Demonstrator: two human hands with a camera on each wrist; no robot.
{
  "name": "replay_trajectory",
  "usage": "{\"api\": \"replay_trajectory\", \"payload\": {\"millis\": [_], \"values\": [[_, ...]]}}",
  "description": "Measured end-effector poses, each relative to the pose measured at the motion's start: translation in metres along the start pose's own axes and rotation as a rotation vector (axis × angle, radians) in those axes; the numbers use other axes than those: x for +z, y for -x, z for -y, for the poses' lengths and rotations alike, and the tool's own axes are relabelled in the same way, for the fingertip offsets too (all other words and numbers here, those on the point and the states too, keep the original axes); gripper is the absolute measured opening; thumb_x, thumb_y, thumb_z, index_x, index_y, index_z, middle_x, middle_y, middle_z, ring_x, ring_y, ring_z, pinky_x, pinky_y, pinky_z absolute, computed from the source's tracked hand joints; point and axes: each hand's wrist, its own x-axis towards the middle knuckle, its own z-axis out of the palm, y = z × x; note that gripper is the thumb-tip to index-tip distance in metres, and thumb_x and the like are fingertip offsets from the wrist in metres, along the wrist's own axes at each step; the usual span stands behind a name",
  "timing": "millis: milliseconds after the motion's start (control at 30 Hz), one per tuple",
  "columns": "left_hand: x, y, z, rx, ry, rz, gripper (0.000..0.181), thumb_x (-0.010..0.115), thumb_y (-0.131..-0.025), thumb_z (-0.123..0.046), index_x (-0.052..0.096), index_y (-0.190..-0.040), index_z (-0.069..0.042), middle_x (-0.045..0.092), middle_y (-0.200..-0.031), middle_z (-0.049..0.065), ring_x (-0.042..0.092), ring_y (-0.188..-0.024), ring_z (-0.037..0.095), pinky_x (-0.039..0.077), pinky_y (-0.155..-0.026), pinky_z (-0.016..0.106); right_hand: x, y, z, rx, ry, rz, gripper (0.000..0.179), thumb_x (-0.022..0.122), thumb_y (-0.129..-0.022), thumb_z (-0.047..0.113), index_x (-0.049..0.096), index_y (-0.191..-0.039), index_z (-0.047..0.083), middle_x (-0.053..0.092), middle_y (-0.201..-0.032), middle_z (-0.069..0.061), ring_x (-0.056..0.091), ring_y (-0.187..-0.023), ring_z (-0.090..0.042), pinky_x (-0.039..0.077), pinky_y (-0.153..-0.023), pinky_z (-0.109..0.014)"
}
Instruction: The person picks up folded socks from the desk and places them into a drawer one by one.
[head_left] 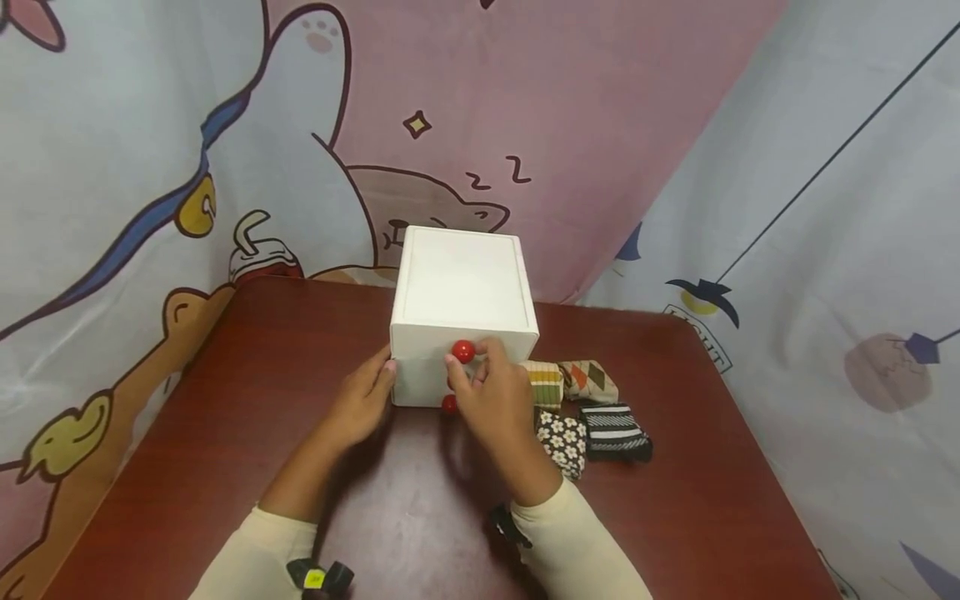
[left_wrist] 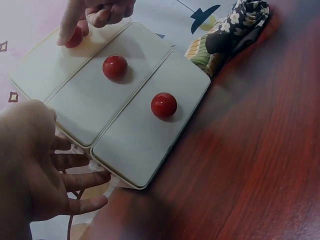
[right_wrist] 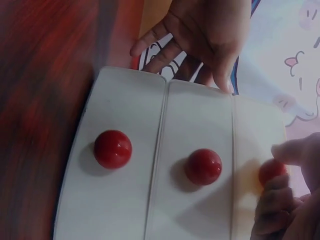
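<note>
A white drawer box point(head_left: 465, 279) with three drawers stands on the table, each drawer front bearing a round red knob. My right hand point(head_left: 495, 392) pinches the top drawer's knob point(head_left: 463, 351) between thumb and fingers. In the right wrist view, the middle knob point(right_wrist: 203, 166) and the bottom knob point(right_wrist: 113, 149) show fully, and the drawers look closed. Against the box's left side rests my left hand point(head_left: 363, 400), its fingers extended along that wall and the thumb near the front edge, as the left wrist view shows point(left_wrist: 37, 165).
Right of the box lie several folded socks: a striped yellow-green one point(head_left: 546, 385), an argyle one point(head_left: 589, 381), a black floral one point(head_left: 562, 442) and a black-and-white striped one point(head_left: 615, 429). The reddish-brown table point(head_left: 300, 350) meets a printed cloth backdrop point(head_left: 570, 125) behind.
</note>
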Motion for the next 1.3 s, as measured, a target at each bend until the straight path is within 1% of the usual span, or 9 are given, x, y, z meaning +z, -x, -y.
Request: {"api": "replay_trajectory", "payload": {"millis": [267, 400, 533, 633, 800, 867, 1100, 1200, 1300], "values": [[0.003, 0.003, -0.006, 0.001, -0.001, -0.027, 0.054, 0.038, -0.120, -0.028, 0.039, -0.167, -0.001, 0.051, -0.163, 0.030, 0.053, -0.150, 0.048, 0.038, -0.130, 0.066, 0.007, 0.004, -0.001, 0.019, -0.051, -0.050, 0.031, 0.082, -0.095, 0.028, 0.067, -0.104, 0.004, 0.054, -0.056, 0.001, 0.043, -0.048, -0.006, 0.039, -0.046, -0.028], [0.006, 0.002, 0.003, 0.076, 0.024, -0.063, 0.055, 0.039, -0.120, -0.034, 0.045, -0.165, -0.003, 0.059, -0.156, 0.031, 0.061, -0.142, 0.048, 0.043, -0.125, 0.066, 0.007, 0.006, 0.000, 0.036, -0.062, -0.057, 0.030, 0.082, -0.095, 0.028, 0.066, -0.105, 0.004, 0.051, -0.055, 0.003, 0.040, -0.049, -0.005, 0.037, -0.046, -0.028], [0.025, -0.014, 0.049, 0.115, -0.028, -0.148, 0.054, 0.040, -0.119, -0.044, 0.052, -0.163, -0.017, 0.070, -0.147, 0.019, 0.073, -0.127, 0.031, 0.054, -0.115, 0.050, 0.005, 0.009, 0.001, 0.026, -0.062, -0.065, 0.030, 0.082, -0.094, 0.027, 0.066, -0.104, 0.004, 0.051, -0.054, 0.003, 0.040, -0.048, -0.004, 0.036, -0.046, -0.027], [0.036, -0.028, 0.082, 0.120, -0.054, -0.155, 0.051, 0.042, -0.119, -0.040, 0.050, -0.165, -0.019, 0.073, -0.142, 0.018, 0.076, -0.118, 0.027, 0.056, -0.109, 0.045, 0.004, 0.012, 0.002, 0.000, -0.046, -0.077, 0.030, 0.082, -0.094, 0.027, 0.066, -0.103, 0.004, 0.052, -0.054, 0.003, 0.040, -0.048, -0.004, 0.036, -0.045, -0.026], [0.040, -0.036, 0.097, 0.119, -0.059, -0.144, 0.053, 0.036, -0.119, -0.043, 0.047, -0.167, -0.024, 0.073, -0.141, 0.018, 0.074, -0.120, 0.030, 0.056, -0.110, 0.054, 0.000, 0.020, 0.003, -0.015, -0.024, -0.081, 0.030, 0.083, -0.093, 0.028, 0.066, -0.101, 0.006, 0.051, -0.053, 0.004, 0.039, -0.048, -0.003, 0.035, -0.045, -0.025], [0.038, -0.034, 0.093, 0.108, -0.068, -0.152, 0.052, 0.036, -0.119, -0.046, 0.050, -0.165, -0.026, 0.073, -0.141, 0.017, 0.073, -0.123, 0.031, 0.055, -0.111, 0.055, -0.002, 0.024, 0.005, -0.008, -0.027, -0.075, 0.029, 0.083, -0.093, 0.028, 0.066, -0.102, 0.006, 0.050, -0.053, 0.005, 0.039, -0.047, -0.003, 0.036, -0.045, -0.025], [-0.001, -0.007, 0.003, 0.055, 0.034, -0.041, 0.049, 0.039, -0.118, -0.023, 0.051, -0.160, -0.001, 0.060, -0.154, 0.030, 0.053, -0.149, 0.051, 0.040, -0.126, 0.069, -0.007, 0.034, 0.008, -0.006, -0.048, -0.069, 0.030, 0.084, -0.092, 0.029, 0.066, -0.102, 0.008, 0.047, -0.052, 0.007, 0.037, -0.048, 0.000, 0.035, -0.046, -0.023], [-0.012, -0.005, -0.013, 0.007, 0.050, -0.023, 0.049, 0.037, -0.119, -0.021, 0.051, -0.158, 0.005, 0.055, -0.160, 0.030, 0.047, -0.155, 0.048, 0.034, -0.132, 0.064, -0.008, 0.038, 0.008, -0.028, -0.042, -0.083, 0.030, 0.085, -0.091, 0.028, 0.066, -0.101, 0.007, 0.048, -0.051, 0.007, 0.037, -0.048, 0.001, 0.034, -0.045, -0.022], [-0.021, -0.010, -0.020, -0.038, 0.136, -0.009, 0.057, 0.029, -0.122, -0.032, 0.048, -0.159, 0.007, 0.049, -0.166, 0.029, 0.044, -0.157, 0.047, 0.041, -0.128, 0.063, -0.010, 0.040, 0.009, -0.045, -0.036, -0.092, 0.031, 0.086, -0.090, 0.028, 0.065, -0.102, 0.007, 0.048, -0.051, 0.007, 0.037, -0.048, 0.001, 0.033, -0.045, -0.021]]}}
